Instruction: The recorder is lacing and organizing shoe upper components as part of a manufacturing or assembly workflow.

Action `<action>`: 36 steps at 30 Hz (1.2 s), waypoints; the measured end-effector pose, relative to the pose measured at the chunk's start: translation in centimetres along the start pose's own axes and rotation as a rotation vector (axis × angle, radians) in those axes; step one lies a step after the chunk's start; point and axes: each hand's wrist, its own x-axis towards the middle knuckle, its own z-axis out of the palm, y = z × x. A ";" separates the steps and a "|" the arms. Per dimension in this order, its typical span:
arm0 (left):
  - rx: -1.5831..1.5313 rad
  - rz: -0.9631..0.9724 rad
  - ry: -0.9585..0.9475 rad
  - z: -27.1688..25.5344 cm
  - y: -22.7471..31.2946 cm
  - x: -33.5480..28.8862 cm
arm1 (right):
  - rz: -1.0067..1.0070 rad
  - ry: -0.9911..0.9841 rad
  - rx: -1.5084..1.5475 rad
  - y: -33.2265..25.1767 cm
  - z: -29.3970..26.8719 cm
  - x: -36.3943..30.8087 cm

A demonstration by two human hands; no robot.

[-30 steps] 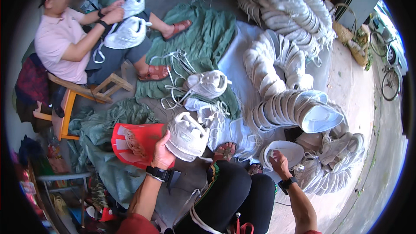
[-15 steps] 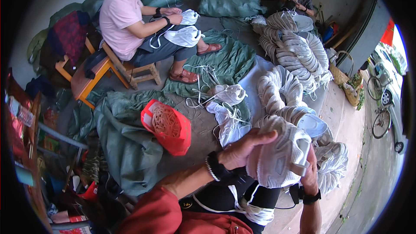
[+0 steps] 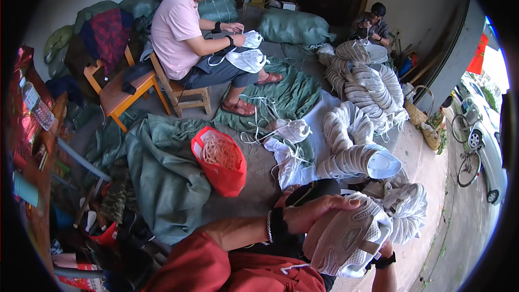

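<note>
A pale shoe upper [image 3: 348, 232] is held in front of the person's lap, above the floor; the left hand [image 3: 319, 213] grips it with the thumb laid over its top, while the right hand [image 3: 385, 249] is at its right edge, mostly hidden, so how its fingers close cannot be told. On the grey floor ahead stands a red bag [image 3: 232, 173] filled with pale bands, and just left of it a crumpled green tarp [image 3: 165, 176] spreads out. Farther off, a second green cloth [image 3: 294, 84] lies beside a whitish sheet [image 3: 323, 109], with a loose white upper [image 3: 293, 130] near their edges. Long nested stacks of uppers [image 3: 373, 92] curve along the right side. A co-worker in a pink shirt [image 3: 174, 32] sits on a low wooden seat, handling white pieces over the lap, next to an orange-framed chair [image 3: 132, 89]. Behind are stuffed green sacks [image 3: 294, 26] and, at the back right, another seated person [image 3: 381, 28]. A wooden surface [image 3: 43, 167] at the left edge carries a clear bottle [image 3: 38, 107]. To the right, past a wicker basket [image 3: 416, 114], a bicycle [image 3: 468, 170] and a pale car [image 3: 489, 148] stand outside.
</note>
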 end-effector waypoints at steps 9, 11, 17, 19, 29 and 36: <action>-0.256 -0.109 0.037 -2.3 -1.4 0.9 | -0.081 -0.016 -0.624 4.0 2.7 -2.3; -0.130 0.025 0.077 -3.1 -2.1 2.5 | -0.225 0.046 -0.658 8.5 0.5 -1.9; -0.042 -0.086 0.240 -6.9 -3.4 4.9 | -0.143 0.413 -0.025 -0.2 5.4 0.6; -0.012 -0.103 0.326 -7.7 -4.4 5.6 | -0.031 0.531 0.192 3.9 2.9 1.6; 0.660 -0.101 0.401 -9.5 -11.3 11.4 | -0.011 0.741 0.259 7.7 2.9 1.9; 0.565 -0.306 0.472 -13.5 -11.8 13.4 | 0.048 0.552 0.242 7.7 3.6 1.5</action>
